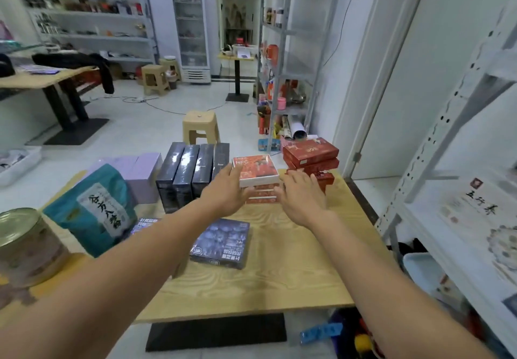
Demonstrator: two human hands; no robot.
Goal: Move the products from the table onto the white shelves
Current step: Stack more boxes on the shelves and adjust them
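Stockroom with grey racks [288, 50], a glass-door fridge [191, 31] and a wood-grain counter [279, 260] crowded with products.
At the counter's far edge a red-and-white box [256, 168] tops a small stack. The left hand [223, 193] lies against its left side and the right hand [300, 199] at its right corner, both with fingers straight and spread. The white shelves [461, 218] stand to the right.
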